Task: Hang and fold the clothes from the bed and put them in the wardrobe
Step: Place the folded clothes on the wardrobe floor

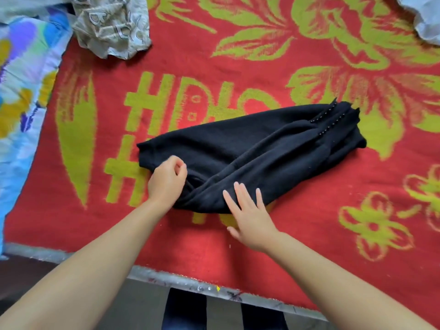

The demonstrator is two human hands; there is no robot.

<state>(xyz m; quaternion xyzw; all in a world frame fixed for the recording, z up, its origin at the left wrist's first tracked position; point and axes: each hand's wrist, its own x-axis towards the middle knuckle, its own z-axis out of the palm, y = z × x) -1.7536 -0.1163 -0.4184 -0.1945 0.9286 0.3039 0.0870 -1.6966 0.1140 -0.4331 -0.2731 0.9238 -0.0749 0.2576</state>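
Black knit garment (250, 148) – folded lengthwise, bead-trimmed – under both hands.

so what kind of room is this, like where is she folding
Most likely a bedroom: the work surface looks like a bed, covered by a red and green blanket with a frame edge along the near side. A black garment lies on it, with colourful bedding beside it.
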